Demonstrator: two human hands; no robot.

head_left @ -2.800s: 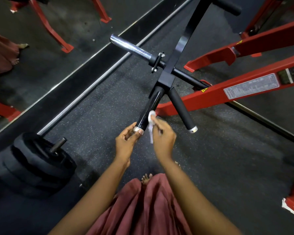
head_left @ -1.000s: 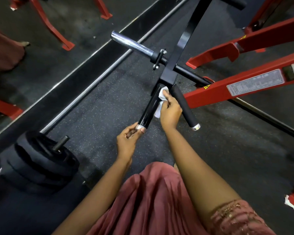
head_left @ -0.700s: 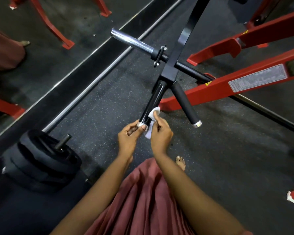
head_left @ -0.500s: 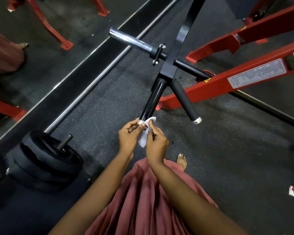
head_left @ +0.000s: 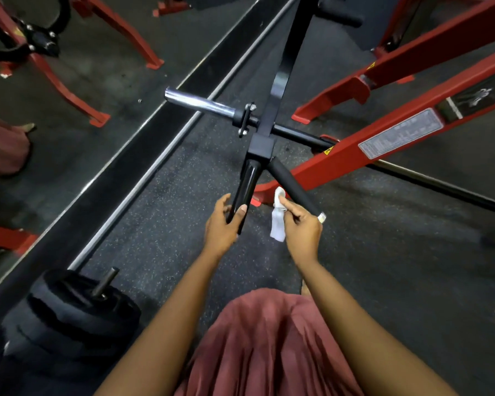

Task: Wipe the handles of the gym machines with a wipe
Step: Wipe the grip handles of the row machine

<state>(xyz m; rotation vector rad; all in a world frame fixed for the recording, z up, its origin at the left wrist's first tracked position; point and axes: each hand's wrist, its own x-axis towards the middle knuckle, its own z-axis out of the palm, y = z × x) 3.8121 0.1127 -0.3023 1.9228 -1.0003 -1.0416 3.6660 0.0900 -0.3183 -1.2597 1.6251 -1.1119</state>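
Two black handles fork down from a black bracket [head_left: 260, 147] on the machine arm. My left hand [head_left: 223, 227] is wrapped around the lower end of the glossy left handle [head_left: 246, 184]. My right hand [head_left: 300, 227] pinches a crumpled white wipe [head_left: 278, 215], whose upper end touches the underside of the matte right handle [head_left: 293, 187]. That handle's silver end cap [head_left: 321, 217] shows just beyond my knuckles. The wipe's lower end hangs free between the two handles.
A chrome weight peg [head_left: 200, 103] sticks out left of the bracket. Red frame beams [head_left: 383, 138] run right and behind. A stack of black weight plates [head_left: 77, 312] stands at lower left. A mirror base strip [head_left: 143, 147] crosses the floor diagonally. My red skirt [head_left: 269, 347] is below.
My right hand has carried the wipe from the end of the left handle across to the right handle. My left hand has slid a little higher on the left handle.
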